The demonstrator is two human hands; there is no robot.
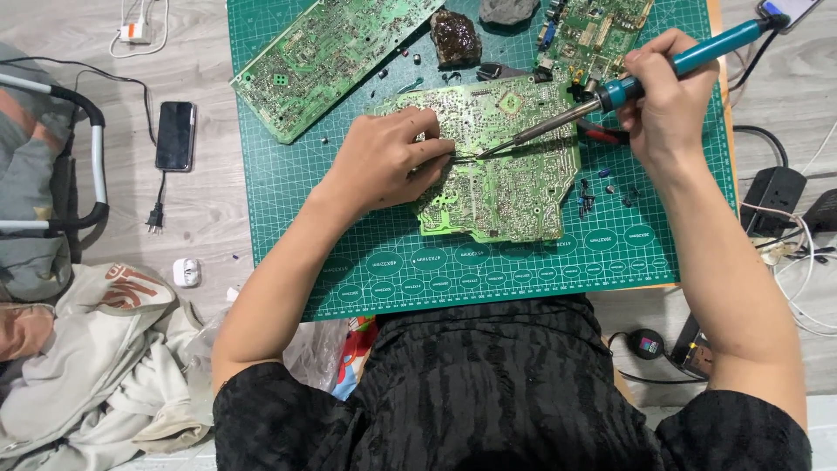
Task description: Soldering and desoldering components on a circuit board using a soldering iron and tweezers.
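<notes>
A green circuit board [506,174] lies solder side up on a green cutting mat [488,262]. My left hand [384,161] rests on the board's left part and pinches thin dark tweezers [462,157] whose tips point right. My right hand [667,100] grips a teal-handled soldering iron [663,74]. Its metal tip reaches down-left and meets the tweezers near the board's middle.
Two more green boards [327,57] [597,30] lie at the mat's far edge, with dark lumps [455,37] between them. Small loose components [602,187] and red-handled pliers [602,133] sit right of the board. A phone [175,135], cables and clothing [96,349] are on the floor at left.
</notes>
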